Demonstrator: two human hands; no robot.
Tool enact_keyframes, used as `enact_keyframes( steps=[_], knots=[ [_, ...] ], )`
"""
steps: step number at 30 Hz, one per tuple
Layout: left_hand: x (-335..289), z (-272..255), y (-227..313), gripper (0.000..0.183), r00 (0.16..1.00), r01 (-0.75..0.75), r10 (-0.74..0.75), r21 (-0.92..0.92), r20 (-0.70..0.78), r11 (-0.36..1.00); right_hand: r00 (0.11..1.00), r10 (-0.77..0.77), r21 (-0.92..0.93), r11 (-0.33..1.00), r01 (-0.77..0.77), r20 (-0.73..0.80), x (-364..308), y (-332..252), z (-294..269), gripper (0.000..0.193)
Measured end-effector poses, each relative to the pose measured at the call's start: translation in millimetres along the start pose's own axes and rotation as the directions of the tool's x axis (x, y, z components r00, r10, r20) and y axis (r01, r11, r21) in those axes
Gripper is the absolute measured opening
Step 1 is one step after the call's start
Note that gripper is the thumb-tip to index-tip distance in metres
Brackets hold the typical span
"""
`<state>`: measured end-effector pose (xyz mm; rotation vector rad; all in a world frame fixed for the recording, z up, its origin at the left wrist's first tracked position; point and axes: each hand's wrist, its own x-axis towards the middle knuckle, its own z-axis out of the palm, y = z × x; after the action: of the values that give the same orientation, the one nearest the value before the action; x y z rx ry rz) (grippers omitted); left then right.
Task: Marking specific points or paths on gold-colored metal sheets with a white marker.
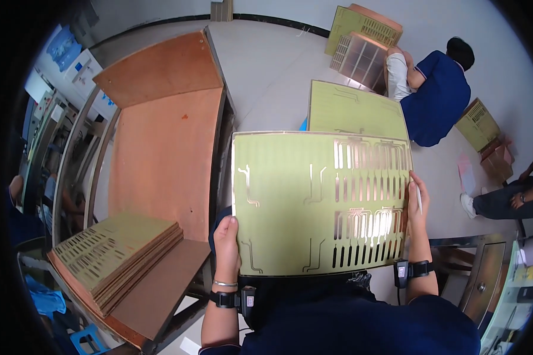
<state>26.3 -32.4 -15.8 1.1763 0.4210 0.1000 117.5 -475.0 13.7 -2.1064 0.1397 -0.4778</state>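
I see the left hand (pixel 225 239) and right hand (pixel 417 204) gripping the green panel (pixel 283 204) by opposite edges, its long axis between them. The far-side grip I can't judge.

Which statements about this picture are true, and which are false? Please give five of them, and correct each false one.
1. The left hand holds the green panel by its left edge. True.
2. Nothing touches the panel's right edge. False: the right hand holds it there.
3. The wooden rack carries a stack of panels. True.
4. The left forearm wears a dark strap. True.
5. The water bottle is red. False: the water bottle is blue.
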Motion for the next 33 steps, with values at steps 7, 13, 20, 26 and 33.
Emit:
enact_keyframes(
  steps=[7,13,20,26,33],
  knots=[
    [-6,-2,0,0.024,0.995,-0.05,0.056,0.071,-0.088,0.996,0.937,-0.347,-0.254,0.91,0.328,-0.035,15,-45,26,0.029],
    [-5,2,-3,0.025,0.992,-0.096,0.105,0.124,-0.069,0.988,0.831,-0.467,-0.17,0.832,0.529,0.3,-5,-102,119,0.035],
    [-5,-7,-7,0.025,0.995,-0.084,0.093,0.175,-0.045,0.981,0.082,-0.757,0.516,0.516,0.684,0.649,-99,-129,182,0.035],
    [-4,-6,-4,0.025,0.997,-0.051,0.061,0.182,-0.046,0.982,0.427,-0.801,0.485,0.596,0.64,0.42,-31,-119,165,0.021],
    [-4,-7,-3,0.026,0.996,-0.056,0.073,0.242,-0.059,0.969,0.636,-0.581,0.267,0.808,0.525,0.508,0,-137,152,0.016]
  ],
)
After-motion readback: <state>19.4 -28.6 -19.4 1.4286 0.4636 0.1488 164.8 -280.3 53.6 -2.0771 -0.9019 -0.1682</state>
